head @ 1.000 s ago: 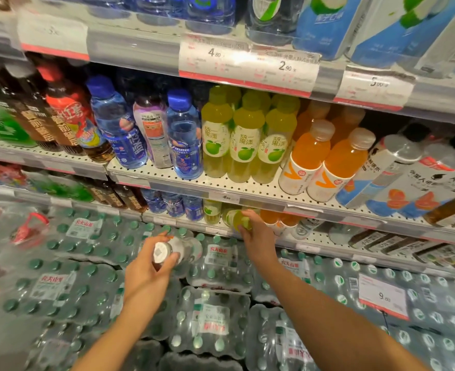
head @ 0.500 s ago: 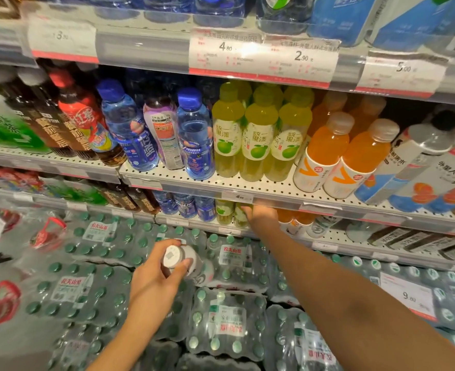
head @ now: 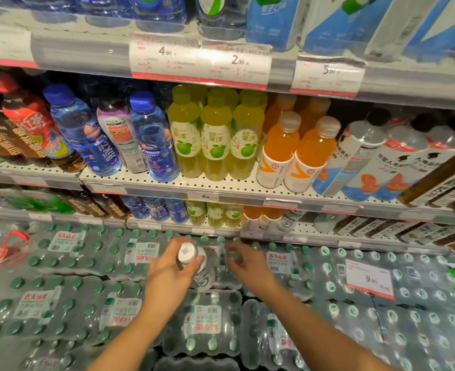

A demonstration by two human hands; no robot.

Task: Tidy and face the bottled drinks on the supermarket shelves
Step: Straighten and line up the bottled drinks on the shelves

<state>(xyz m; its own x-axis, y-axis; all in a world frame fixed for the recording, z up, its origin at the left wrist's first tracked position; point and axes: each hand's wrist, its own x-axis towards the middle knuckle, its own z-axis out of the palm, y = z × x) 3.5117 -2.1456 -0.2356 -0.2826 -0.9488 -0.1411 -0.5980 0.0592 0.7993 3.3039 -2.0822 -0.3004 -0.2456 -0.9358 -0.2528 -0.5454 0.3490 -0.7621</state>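
Note:
My left hand (head: pixel 168 274) grips a white-capped pale bottle (head: pixel 194 263) by its neck, above the stacked water packs. My right hand (head: pixel 247 263) hovers just to its right with fingers spread and nothing in them; it is blurred. On the low shelf behind stand three green apple-drink bottles (head: pixel 215 214), with orange bottles (head: pixel 258 218) to their right and blue bottles (head: pixel 156 208) to their left. The shelf above carries a matching row of green apple drinks (head: pixel 215 135), orange drinks (head: pixel 295 151) and blue water bottles (head: pixel 151 137).
Shrink-wrapped packs of green-capped water (head: pixel 205 325) fill the bottom area under both hands. A price card (head: pixel 369 279) hangs at the right. Price strips (head: pixel 199 61) run along the upper shelf edge. Dark tea bottles (head: pixel 362 226) lie on the low shelf's right side.
My right hand has drawn back from the green bottles on the low shelf and come down beside the bottle in my left hand. The left hand keeps its hold.

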